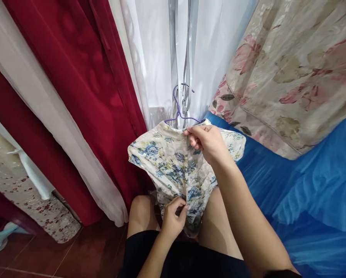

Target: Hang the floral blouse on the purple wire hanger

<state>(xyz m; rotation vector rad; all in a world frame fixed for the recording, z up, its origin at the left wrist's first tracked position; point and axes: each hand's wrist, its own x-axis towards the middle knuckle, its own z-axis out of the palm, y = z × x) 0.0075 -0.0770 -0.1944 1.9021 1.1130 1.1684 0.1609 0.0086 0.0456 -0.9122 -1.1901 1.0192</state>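
Observation:
A short-sleeved floral top (pixel 173 162), cream with blue flowers and green leaves, hangs on a purple wire hanger (pixel 177 106) in front of my knees. One straight seam or closure runs down its middle. At the neckline, my right hand (pixel 206 139) is closed in a pinch on the upper end of that line. Lower down, my left hand (pixel 175 216) pinches the fabric along the same line, thumb and finger curled together. Whether a zip pull is between my right fingertips is hidden. The garment's lower end drops between my legs, partly out of sight.
Long red cloth (pixel 103 96) and white cloth (pixel 155 50) hang close behind and to the left. On the right are a sheer floral fabric (pixel 294 77) and a blue gathered cloth (pixel 314 193). Thin pale ribbons (pixel 177 46) dangle behind the hanger. The floor (pixel 45 251) is reddish tile.

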